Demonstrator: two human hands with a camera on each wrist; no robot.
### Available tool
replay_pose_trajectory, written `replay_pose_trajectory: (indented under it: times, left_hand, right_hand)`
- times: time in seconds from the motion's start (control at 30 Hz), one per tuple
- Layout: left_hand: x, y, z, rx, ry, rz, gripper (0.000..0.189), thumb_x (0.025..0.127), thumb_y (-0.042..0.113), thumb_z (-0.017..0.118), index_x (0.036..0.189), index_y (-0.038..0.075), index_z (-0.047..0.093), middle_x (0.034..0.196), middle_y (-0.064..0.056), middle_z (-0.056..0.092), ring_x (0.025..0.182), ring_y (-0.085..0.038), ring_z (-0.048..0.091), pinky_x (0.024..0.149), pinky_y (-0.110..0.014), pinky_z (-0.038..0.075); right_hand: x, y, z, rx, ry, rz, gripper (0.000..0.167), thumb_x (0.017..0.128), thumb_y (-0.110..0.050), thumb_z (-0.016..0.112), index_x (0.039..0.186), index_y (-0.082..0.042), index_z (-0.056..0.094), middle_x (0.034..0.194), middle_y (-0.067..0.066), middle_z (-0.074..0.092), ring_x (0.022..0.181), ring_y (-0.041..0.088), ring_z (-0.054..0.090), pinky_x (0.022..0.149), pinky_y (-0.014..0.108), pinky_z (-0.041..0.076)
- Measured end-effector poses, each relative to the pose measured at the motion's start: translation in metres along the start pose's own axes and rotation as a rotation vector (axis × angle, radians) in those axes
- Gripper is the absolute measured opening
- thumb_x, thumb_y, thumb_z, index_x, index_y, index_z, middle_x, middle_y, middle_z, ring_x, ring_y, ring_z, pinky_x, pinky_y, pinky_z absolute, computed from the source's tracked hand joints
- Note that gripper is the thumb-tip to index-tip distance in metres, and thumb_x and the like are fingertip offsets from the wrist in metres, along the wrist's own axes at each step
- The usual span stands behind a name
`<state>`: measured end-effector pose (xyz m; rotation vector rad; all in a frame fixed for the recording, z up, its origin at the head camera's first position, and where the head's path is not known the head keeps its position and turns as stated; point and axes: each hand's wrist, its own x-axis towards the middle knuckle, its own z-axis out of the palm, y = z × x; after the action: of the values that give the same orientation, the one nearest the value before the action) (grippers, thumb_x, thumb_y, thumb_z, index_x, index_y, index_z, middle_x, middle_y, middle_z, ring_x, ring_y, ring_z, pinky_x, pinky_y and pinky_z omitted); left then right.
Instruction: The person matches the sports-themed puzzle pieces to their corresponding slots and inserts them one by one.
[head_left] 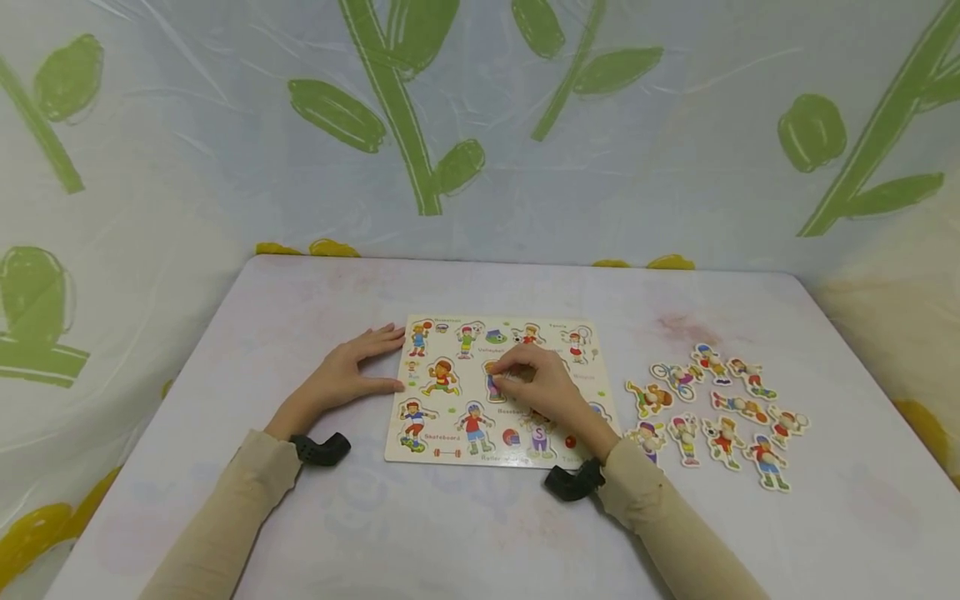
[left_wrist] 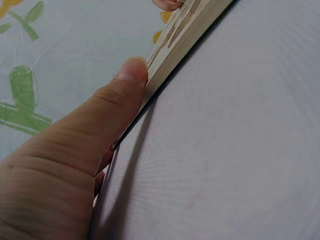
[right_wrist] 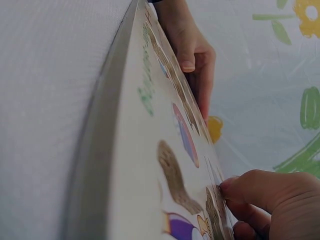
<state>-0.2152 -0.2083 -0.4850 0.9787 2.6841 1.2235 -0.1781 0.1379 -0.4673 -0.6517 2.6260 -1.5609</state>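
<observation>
A wooden sports puzzle board (head_left: 468, 417) with several printed figures lies flat on the table. At its left edge is my left hand (head_left: 348, 375), fingers extended and thumb apart; the thumb (left_wrist: 132, 72) rests against the board's side in the left wrist view. My right hand (head_left: 543, 387) reaches over the middle of the board. Its thumb and forefinger pinch at a small figure puzzle piece (head_left: 492, 390), whose upper part is covered by the fingertips. In the right wrist view these fingers (right_wrist: 265, 192) are low against the board's surface, beside brown recesses.
Several loose figure pieces with round knobs (head_left: 726, 442) lie right of the board, close to the right forearm. The white table (head_left: 420, 533) has its far edge before a hanging leaf-patterned sheet (head_left: 600, 183). Each wrist wears a black camera mount (head_left: 322, 450).
</observation>
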Motion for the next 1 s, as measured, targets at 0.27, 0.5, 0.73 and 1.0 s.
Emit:
replay_pose_trajectory:
  times: [0.27,0.5,0.73,1.0]
  left_hand:
    - [0.001,-0.001,0.003,-0.018,0.006,-0.028,0.077,0.079,0.044,0.082,0.143,0.013,0.054,0.153,-0.001,0.044,0.147,-0.02,0.029,0.123,-0.039,0.015]
    - [-0.001,-0.003,0.005,-0.027,0.006,-0.065,0.077,0.078,0.043,0.084,0.144,0.014,0.055,0.154,0.0,0.043,0.147,-0.019,0.028,0.123,-0.04,0.014]
    - [-0.002,0.002,0.004,-0.021,0.003,-0.04,0.076,0.079,0.04,0.084,0.143,0.01,0.055,0.153,-0.005,0.044,0.147,-0.024,0.03,0.123,-0.042,0.015]
    - [-0.001,0.006,0.002,-0.008,0.005,-0.024,0.075,0.079,0.039,0.084,0.142,0.009,0.056,0.152,-0.006,0.045,0.146,-0.025,0.031,0.123,-0.041,0.016]
  right_hand:
    - [0.003,-0.01,-0.011,-0.027,-0.04,0.035,0.011,0.09,-0.017,0.075,0.1,-0.014,0.077,0.098,-0.004,0.069,0.087,0.015,0.061,0.077,0.03,0.053]
    - [-0.001,-0.021,-0.042,-0.117,-0.021,-0.008,0.013,0.094,-0.014,0.07,0.104,-0.009,0.076,0.099,-0.001,0.07,0.086,0.018,0.061,0.079,0.038,0.054]
    - [-0.018,-0.019,-0.08,-0.193,0.071,-0.013,0.014,0.093,-0.012,0.07,0.104,-0.004,0.075,0.099,0.002,0.071,0.086,0.019,0.061,0.076,0.037,0.054]
    - [-0.044,-0.016,-0.117,-0.306,0.153,0.052,0.016,0.095,-0.015,0.068,0.104,-0.003,0.075,0.098,0.004,0.072,0.083,0.018,0.06,0.071,0.03,0.053]
